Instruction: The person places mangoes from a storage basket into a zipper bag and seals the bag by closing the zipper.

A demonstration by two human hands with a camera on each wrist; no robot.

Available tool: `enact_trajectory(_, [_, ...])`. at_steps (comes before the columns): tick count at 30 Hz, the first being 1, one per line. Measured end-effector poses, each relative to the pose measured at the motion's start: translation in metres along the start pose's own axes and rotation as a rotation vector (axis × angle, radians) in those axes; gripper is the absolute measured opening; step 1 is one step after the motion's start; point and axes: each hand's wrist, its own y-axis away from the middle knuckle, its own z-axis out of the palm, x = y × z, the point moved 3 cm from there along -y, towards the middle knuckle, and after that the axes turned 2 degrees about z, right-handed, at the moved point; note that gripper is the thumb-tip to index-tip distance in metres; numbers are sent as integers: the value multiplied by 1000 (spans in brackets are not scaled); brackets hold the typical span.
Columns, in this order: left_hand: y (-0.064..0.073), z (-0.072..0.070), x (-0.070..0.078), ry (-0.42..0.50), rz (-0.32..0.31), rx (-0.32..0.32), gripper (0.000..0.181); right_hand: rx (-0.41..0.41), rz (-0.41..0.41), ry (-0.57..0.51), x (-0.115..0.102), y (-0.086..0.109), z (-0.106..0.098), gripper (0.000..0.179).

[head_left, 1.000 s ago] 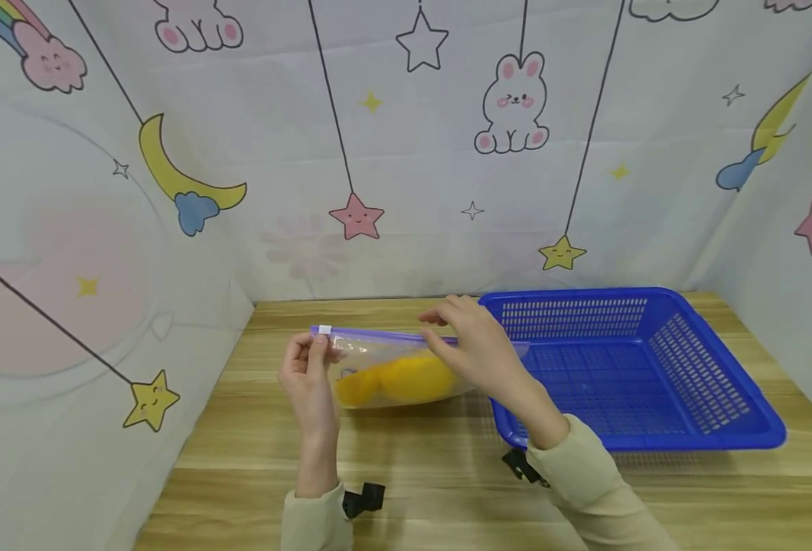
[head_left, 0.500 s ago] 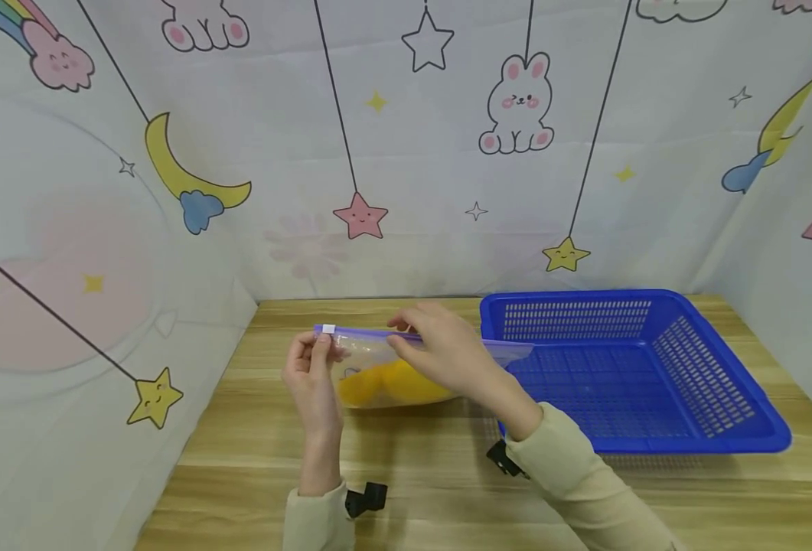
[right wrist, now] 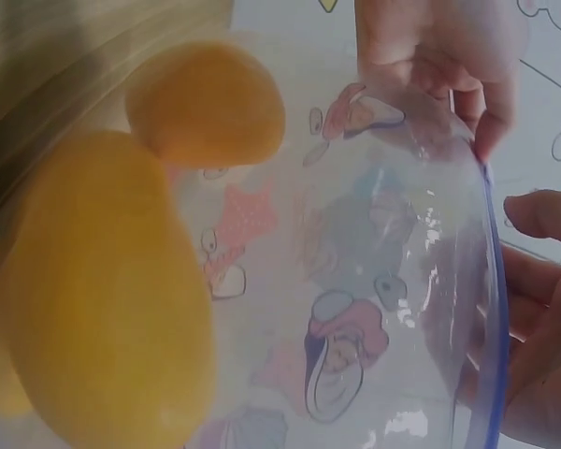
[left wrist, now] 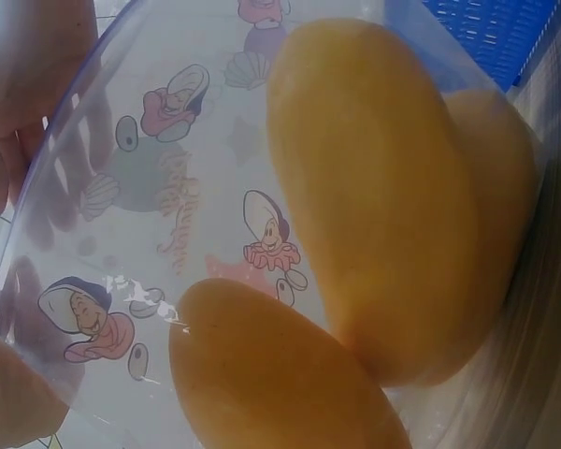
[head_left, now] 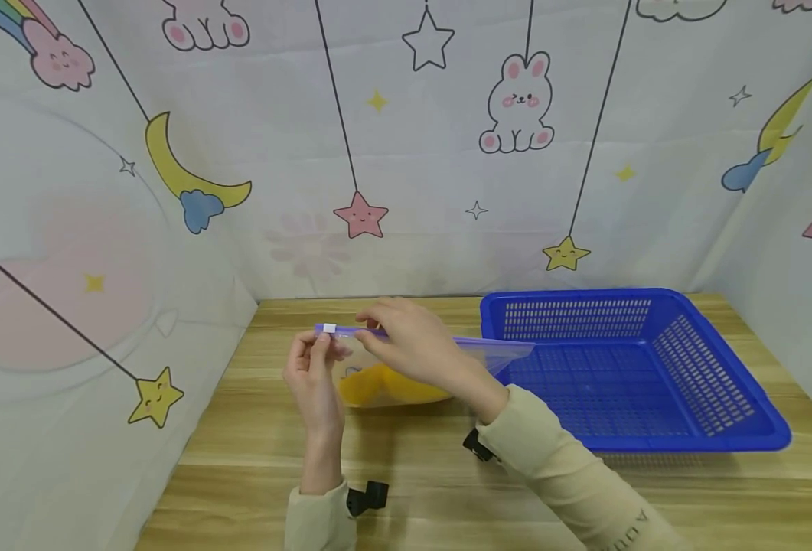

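A clear zip bag [head_left: 359, 358] with a purple top strip and cartoon prints holds yellow mangoes [head_left: 395, 386]. They show large through the plastic in the left wrist view, where one mango [left wrist: 374, 187] overlaps another behind it. My left hand [head_left: 314, 379] pinches the bag's top left corner at the white slider [head_left: 329, 328]. Over the strip, a little right of the slider, is my right hand [head_left: 415, 340]. Its thumb and fingers stand apart on either side of the strip in the right wrist view. The right hand hides part of the mangoes in the head view.
A blue plastic basket [head_left: 681, 442] with slotted walls stands on the wooden table [head_left: 240, 474] to the right; the bag's right end reaches its near left rim. A printed white cloth [head_left: 433, 168] encloses the table at the back and sides.
My right hand has slid left along the purple strip, from near the bag's right part to close by the slider. The left hand has kept its pinch at the corner.
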Motion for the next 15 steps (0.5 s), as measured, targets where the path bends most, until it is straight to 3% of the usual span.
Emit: enact_trajectory(15, [-1,0,0,10,3,12,13,-11,-13,52,-15,-15,16,23])
